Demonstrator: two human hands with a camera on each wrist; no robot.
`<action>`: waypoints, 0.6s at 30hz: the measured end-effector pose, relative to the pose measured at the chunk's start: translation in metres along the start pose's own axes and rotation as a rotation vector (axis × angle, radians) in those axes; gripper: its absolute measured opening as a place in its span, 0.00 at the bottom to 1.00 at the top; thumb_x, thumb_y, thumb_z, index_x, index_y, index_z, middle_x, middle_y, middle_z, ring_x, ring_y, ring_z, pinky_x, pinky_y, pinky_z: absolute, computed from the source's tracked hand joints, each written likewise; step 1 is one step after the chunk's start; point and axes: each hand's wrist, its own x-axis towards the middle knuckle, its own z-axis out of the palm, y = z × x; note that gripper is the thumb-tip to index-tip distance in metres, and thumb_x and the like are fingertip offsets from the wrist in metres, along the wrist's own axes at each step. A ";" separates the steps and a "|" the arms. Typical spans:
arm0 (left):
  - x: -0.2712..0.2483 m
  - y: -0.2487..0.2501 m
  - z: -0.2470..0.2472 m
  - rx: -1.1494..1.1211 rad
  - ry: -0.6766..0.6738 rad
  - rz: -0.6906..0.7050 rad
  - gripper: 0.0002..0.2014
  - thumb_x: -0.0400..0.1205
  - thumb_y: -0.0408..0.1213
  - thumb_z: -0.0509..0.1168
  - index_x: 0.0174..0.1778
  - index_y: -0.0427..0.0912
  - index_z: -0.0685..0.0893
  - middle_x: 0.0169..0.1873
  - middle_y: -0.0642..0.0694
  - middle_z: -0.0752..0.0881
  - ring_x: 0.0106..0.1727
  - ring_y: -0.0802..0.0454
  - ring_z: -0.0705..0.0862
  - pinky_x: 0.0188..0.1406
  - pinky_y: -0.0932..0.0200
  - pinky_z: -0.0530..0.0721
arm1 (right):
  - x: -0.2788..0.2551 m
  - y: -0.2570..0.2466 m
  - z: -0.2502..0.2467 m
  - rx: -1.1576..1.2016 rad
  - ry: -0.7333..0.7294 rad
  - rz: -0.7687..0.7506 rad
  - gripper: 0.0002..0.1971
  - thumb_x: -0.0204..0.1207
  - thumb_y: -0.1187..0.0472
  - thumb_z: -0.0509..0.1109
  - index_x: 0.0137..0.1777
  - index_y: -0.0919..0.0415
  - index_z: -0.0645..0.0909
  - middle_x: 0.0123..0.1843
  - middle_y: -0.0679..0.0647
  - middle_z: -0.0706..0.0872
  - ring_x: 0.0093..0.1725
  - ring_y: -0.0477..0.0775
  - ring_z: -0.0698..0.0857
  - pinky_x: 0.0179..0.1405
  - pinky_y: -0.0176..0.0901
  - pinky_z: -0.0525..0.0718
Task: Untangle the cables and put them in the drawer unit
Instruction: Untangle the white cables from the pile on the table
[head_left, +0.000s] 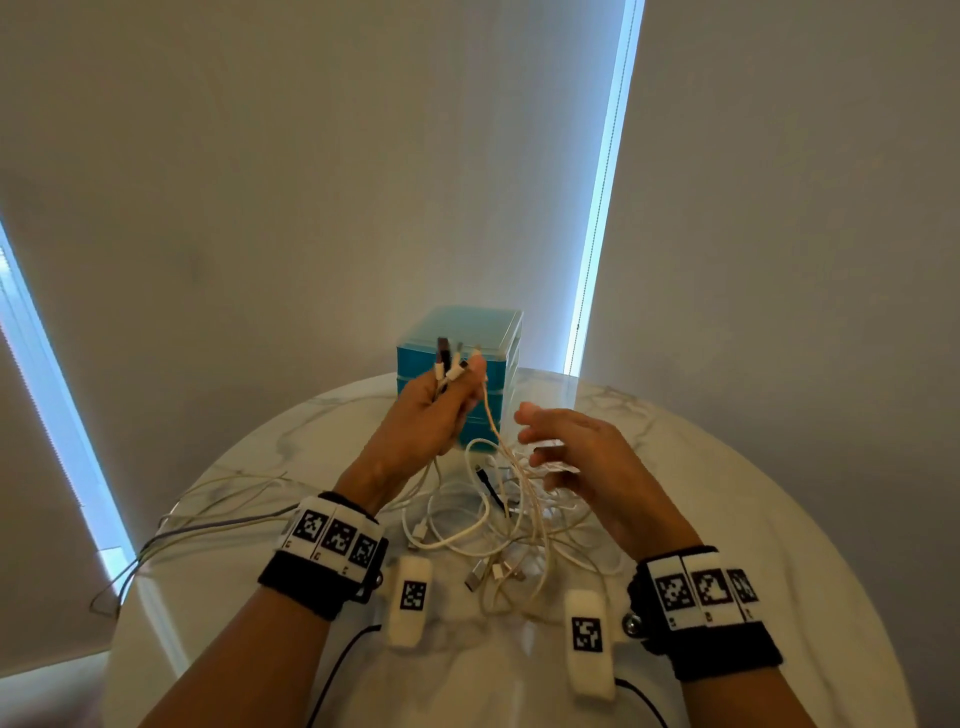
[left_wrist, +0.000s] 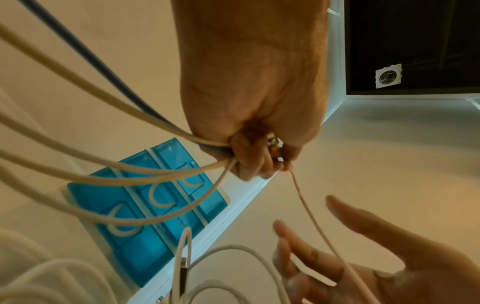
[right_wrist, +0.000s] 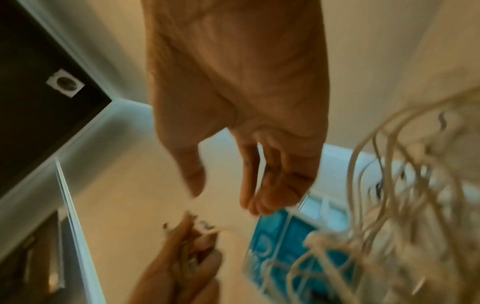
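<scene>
My left hand (head_left: 447, 395) is raised in front of the blue drawer unit (head_left: 467, 338) and grips a bunch of cable ends (head_left: 454, 364), plugs sticking up. In the left wrist view its fingers (left_wrist: 249, 162) curl round several white cables (left_wrist: 103, 164) and one dark one. A thin beige cable (head_left: 491, 415) hangs from that hand down into the tangle of white cables (head_left: 498, 525) on the table. My right hand (head_left: 550, 441) hovers over the tangle with fingers spread and holds nothing; its fingers (right_wrist: 259, 185) are straight in the right wrist view. All drawers (left_wrist: 155, 205) look closed.
The round marble table (head_left: 727, 519) carries the drawer unit at its far edge, against the wall. Thin grey wires (head_left: 208, 525) trail off the table's left edge. Loose plugs (head_left: 483, 571) lie near the front of the tangle. Black leads run from my wristbands.
</scene>
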 end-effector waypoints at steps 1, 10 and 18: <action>0.001 -0.001 -0.002 -0.022 0.093 0.029 0.24 0.92 0.61 0.60 0.44 0.43 0.84 0.27 0.50 0.73 0.25 0.57 0.66 0.25 0.62 0.67 | -0.002 0.001 -0.005 -0.141 -0.092 0.010 0.19 0.80 0.38 0.77 0.61 0.50 0.94 0.57 0.51 0.95 0.57 0.54 0.92 0.53 0.46 0.88; 0.013 -0.019 -0.038 -0.351 0.649 0.074 0.24 0.94 0.59 0.59 0.50 0.41 0.87 0.41 0.49 0.95 0.21 0.56 0.65 0.18 0.63 0.65 | -0.003 0.006 0.001 -0.389 -0.247 -0.125 0.11 0.84 0.43 0.76 0.51 0.47 0.95 0.52 0.46 0.94 0.55 0.50 0.90 0.60 0.48 0.89; 0.023 -0.018 -0.052 -0.799 0.518 -0.089 0.16 0.95 0.51 0.60 0.43 0.49 0.79 0.26 0.55 0.71 0.25 0.60 0.65 0.19 0.66 0.66 | -0.004 0.003 -0.001 -0.093 -0.159 -0.114 0.18 0.89 0.44 0.70 0.58 0.58 0.91 0.32 0.54 0.84 0.35 0.53 0.85 0.46 0.46 0.86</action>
